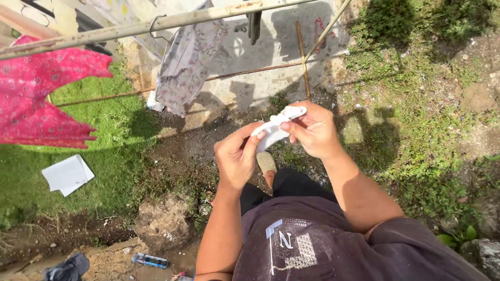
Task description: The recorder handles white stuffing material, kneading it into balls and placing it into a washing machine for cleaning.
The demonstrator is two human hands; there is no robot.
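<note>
White small cloth (274, 130), pinched at its lower end by left hand (237, 158) and at its upper end by right hand (312, 130), both closed on it at chest height below rail (156, 23); best kept taut between thumbs; no containers seen.
</note>
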